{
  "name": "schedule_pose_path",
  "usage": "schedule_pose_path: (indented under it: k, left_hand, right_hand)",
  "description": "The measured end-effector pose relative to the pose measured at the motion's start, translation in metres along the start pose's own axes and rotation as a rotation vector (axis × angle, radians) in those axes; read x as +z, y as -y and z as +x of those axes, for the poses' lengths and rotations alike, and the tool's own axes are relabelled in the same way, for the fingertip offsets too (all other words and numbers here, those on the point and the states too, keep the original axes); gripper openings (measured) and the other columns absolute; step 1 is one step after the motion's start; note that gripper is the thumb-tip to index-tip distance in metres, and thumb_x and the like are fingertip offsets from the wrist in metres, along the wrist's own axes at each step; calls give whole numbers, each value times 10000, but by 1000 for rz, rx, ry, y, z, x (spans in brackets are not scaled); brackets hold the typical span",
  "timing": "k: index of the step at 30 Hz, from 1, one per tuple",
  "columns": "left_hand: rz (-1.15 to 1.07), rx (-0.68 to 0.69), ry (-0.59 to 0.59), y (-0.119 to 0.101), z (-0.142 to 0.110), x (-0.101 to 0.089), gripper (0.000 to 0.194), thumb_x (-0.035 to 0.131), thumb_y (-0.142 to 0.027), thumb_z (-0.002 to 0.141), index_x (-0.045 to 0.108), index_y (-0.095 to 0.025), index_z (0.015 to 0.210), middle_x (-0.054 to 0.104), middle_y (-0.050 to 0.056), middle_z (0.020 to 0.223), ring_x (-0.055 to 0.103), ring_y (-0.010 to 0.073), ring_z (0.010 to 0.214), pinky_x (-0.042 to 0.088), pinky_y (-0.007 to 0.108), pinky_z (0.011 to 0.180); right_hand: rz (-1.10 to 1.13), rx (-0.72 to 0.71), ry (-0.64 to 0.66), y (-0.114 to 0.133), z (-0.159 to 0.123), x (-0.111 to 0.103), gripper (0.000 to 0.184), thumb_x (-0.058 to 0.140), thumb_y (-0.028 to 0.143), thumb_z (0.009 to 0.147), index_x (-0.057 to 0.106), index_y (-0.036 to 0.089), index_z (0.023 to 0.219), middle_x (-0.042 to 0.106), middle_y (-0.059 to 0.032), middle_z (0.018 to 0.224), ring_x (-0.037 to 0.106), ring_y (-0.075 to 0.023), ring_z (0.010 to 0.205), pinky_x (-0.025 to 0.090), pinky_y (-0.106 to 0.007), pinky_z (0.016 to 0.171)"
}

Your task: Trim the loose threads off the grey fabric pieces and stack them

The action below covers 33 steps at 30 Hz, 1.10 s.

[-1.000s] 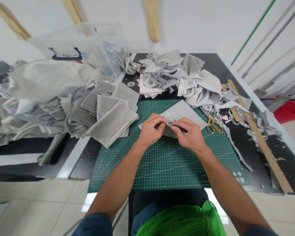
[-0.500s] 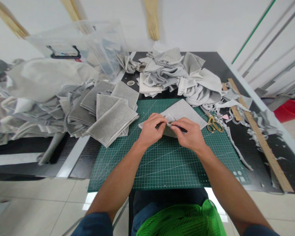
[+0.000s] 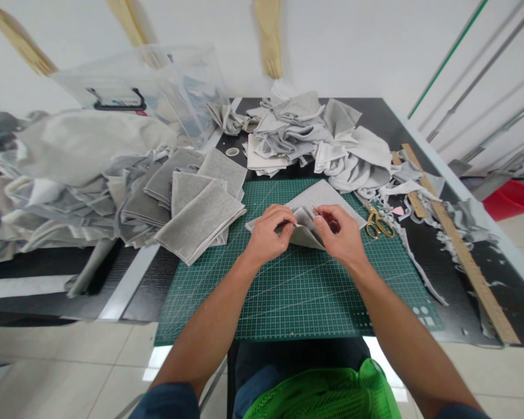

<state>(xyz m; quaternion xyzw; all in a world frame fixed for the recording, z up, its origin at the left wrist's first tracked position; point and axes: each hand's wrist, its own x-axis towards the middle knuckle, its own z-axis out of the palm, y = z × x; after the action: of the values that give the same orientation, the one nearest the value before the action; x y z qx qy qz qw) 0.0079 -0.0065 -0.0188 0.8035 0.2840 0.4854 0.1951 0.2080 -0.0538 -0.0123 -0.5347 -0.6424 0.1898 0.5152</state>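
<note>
A piece of grey cloth stands partly raised between my two hands above the cutting mat. Its near edge is pinched by my left hand, thumb against fingers. My right hand is closed on the right part of the same cloth, fingers curled; a dark patch between its thumb and fingers is too unclear to name. Beneath and behind lies a flat light grey cloth, its far corner pointing away. Gold-handled scissors rest just right of my right hand.
Folded grey cloths overlap the mat's left side, beside a large fabric heap and a clear plastic box. Another cloth pile sits at the back. A long wooden ruler and scraps lie right; a tape roll is behind.
My hands have moved slightly apart, the right one shifting right and its fingers changing their hold. The cloth between them now stands more open and shows more of its surface.
</note>
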Motion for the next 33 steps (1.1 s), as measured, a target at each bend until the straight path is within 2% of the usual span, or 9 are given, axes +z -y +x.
schedule_pose_path:
  k: [3,7,11,16,18,22,26,29,33]
  left_hand:
    - [45,-1,9,-1,0,1,124,605,-96,904,664,-205,904,717,41,953,667,205,975,499,413,934]
    - [84,-67,-22,-4,-2,3,158,634,-99,878,653,-212,986,721,30,970,670,195,946,506,381,900]
    - [-4,-150,-51,-5,-3,4,260,667,-130,874,655,-208,1122,727,44,1004,681,177,898,544,327,824]
    - [-104,-138,-22,-5,0,3,80,693,-196,909,748,-224,961,749,33,912,688,180,892,554,345,848]
    - [-160,-140,-49,-3,2,3,67,717,-192,893,764,-228,926,753,28,879,688,173,858,555,342,832]
    - [-260,-163,-93,0,3,2,61,741,-188,874,784,-228,885,759,35,873,695,166,840,557,329,789]
    - [-301,-148,-103,0,3,2,112,731,-139,856,794,-231,841,759,31,859,702,158,830,565,323,782]
    - [-271,-139,-102,-2,3,2,156,703,-114,856,797,-235,828,760,27,859,704,156,836,578,329,791]
    - [-204,-136,-87,-2,2,3,140,712,-130,862,800,-239,852,765,27,873,707,159,845,590,334,803]
  right_hand:
    - [12,31,29,-2,1,1,342,738,416,879,706,209,1149,722,-52,1006,645,-195,835,525,-345,757]
    - [56,-5,56,0,1,5,186,717,356,894,748,212,1008,711,-46,911,637,-182,784,517,-324,703]
    - [90,-79,45,1,-1,8,115,722,327,898,753,221,927,689,-35,838,610,-167,732,505,-312,665]
    - [102,-143,77,4,-1,5,61,730,265,885,742,223,928,696,-33,854,632,-171,775,508,-316,702]
    - [102,-163,133,7,-1,2,100,740,265,875,738,221,965,701,-36,888,642,-176,809,513,-322,734]
    - [109,-162,248,11,-2,-3,293,716,321,901,695,223,1176,682,-32,944,627,-169,809,509,-319,733]
    - [64,-173,190,13,-3,-4,230,694,320,914,702,221,1121,686,-33,917,631,-173,793,510,-320,709]
    - [5,-240,126,14,-3,-3,163,688,303,914,716,235,1060,711,-47,920,657,-200,835,538,-354,752]
    - [-39,-330,74,14,-4,-2,162,680,275,922,720,253,1077,744,-60,966,683,-219,870,569,-389,792]
